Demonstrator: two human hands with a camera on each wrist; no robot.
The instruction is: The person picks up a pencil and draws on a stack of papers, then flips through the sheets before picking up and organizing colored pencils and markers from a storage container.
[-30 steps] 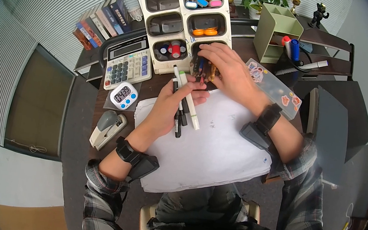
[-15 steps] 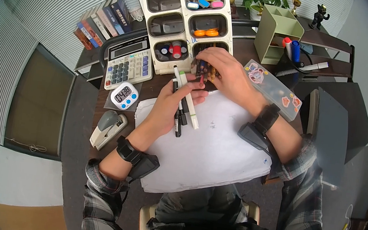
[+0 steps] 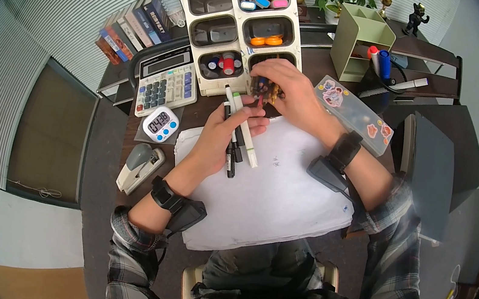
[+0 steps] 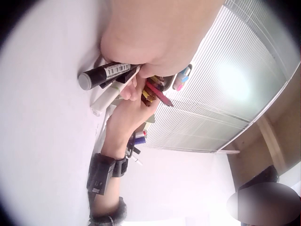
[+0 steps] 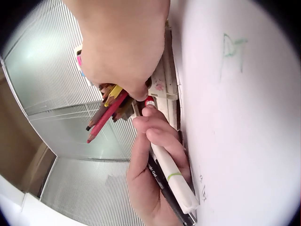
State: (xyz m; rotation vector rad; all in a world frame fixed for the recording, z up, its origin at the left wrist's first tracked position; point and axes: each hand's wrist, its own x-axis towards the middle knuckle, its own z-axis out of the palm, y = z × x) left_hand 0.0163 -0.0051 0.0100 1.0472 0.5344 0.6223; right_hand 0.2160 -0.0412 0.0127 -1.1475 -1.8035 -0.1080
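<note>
My left hand [image 3: 209, 145] holds several pens: a white marker [image 3: 250, 145] with a green band, a black gel pen [image 5: 163, 181] and a thick black marker [image 4: 101, 75] with a barcode label. They slant over the white paper [image 3: 267, 214]. My right hand [image 3: 310, 104] is at the lower right compartment of the white organizer [image 3: 216, 90], fingers curled over a bundle of coloured pencils [image 5: 107, 117]. Red, yellow and brown pencil points stick out from under that hand in the right wrist view. The left fingertips lie just below the bundle.
Left of the organizer are a calculator [image 3: 165, 87], a timer [image 3: 161, 124] and a stapler [image 3: 140, 167]. To the right lie a stickered clear case [image 3: 354, 117], a green desk holder [image 3: 351, 49] and a black pen cup [image 3: 377, 83]. Small bright items and red-capped sticks sit in other compartments.
My right hand has curled in a little further over the pencils and shifted slightly. The left hand keeps its place with the pens. The timer has counted down.
</note>
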